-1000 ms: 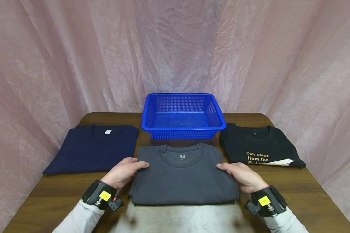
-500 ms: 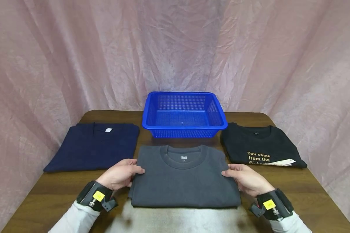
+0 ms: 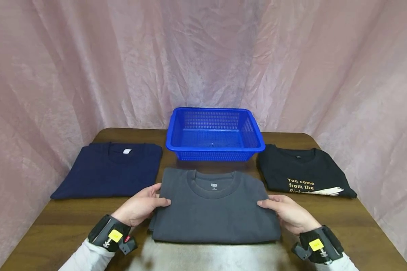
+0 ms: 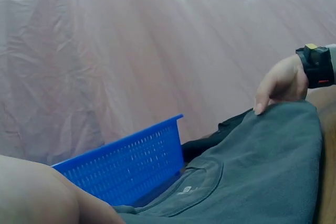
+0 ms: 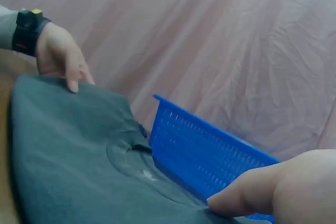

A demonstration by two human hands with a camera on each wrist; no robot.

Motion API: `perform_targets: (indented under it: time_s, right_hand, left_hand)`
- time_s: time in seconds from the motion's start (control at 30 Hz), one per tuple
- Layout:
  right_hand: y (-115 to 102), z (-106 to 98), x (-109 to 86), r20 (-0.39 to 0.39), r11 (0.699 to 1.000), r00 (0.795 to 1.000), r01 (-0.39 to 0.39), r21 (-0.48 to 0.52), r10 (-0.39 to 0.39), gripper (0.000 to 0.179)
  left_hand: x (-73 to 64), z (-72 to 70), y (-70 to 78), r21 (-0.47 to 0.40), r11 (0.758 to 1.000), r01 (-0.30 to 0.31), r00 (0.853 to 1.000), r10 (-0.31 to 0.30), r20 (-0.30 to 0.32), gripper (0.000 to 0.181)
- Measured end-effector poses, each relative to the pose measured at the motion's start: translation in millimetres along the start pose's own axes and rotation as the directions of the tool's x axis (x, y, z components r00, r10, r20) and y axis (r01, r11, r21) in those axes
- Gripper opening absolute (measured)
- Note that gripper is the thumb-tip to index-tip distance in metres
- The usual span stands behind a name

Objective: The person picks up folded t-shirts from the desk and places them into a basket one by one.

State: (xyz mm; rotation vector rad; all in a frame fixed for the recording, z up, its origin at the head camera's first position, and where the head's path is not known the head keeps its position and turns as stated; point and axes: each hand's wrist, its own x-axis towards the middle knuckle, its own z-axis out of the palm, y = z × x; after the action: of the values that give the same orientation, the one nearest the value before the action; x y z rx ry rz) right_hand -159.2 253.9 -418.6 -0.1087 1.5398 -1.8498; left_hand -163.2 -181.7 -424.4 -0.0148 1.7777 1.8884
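A folded dark grey T-shirt (image 3: 217,214) lies at the front middle of the table, its collar toward the basket. My left hand (image 3: 140,205) grips its left side, thumb on top and the other fingers mostly hidden beneath. On the opposite side my right hand (image 3: 289,212) pinches the cloth the same way, thumb over the top. In the left wrist view, the right hand (image 4: 283,83) holds the raised far edge of the shirt (image 4: 262,166). The right wrist view has the left hand (image 5: 62,53) at the other edge of the shirt (image 5: 73,150).
A blue plastic basket (image 3: 215,148) with nothing in it stands behind the grey shirt. To the left lies a folded navy T-shirt (image 3: 112,173), and to the right a folded black T-shirt (image 3: 298,169) with printed lettering. A pink curtain (image 3: 210,56) hangs behind the table (image 3: 71,222).
Both hands have slid slightly toward the front along the shirt's sides, the right also a little outward. The grey shirt's near edge has shifted slightly forward; the view has moved a little.
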Motion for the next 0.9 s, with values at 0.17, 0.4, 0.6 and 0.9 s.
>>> perform_targets:
  time_s: [0.17, 0.4, 0.6, 0.9]
  right_hand:
    - [6, 2, -3.8, 0.064, 0.994, 0.997, 0.043, 0.102, -0.05, 0.045]
    - [3, 7, -13.0, -0.021, 0.99, 0.994, 0.112, 0.083, -0.11, 0.06]
    - [-20, 10, -27.7, -0.039, 0.986, 0.986, 0.161, 0.05, -0.159, 0.065]
    - [-46, 16, -37.7, -0.07, 0.977, 0.975, 0.215, 0.015, -0.213, 0.057]
  left_hand:
    - [-0.8, -1.0, -1.2, -0.103, 0.994, -0.029, 0.991, 0.042, 0.127, 0.09]
    - [-10.8, -0.4, 2.5, -0.18, 0.982, -0.059, 0.987, 0.085, 0.138, 0.086]
    - [-20.0, -1.1, 23.2, -0.211, 0.965, -0.158, 0.963, 0.198, 0.181, 0.066]
    - [-25.2, -1.6, 52.6, -0.266, 0.937, -0.225, 0.931, 0.287, 0.224, 0.059]
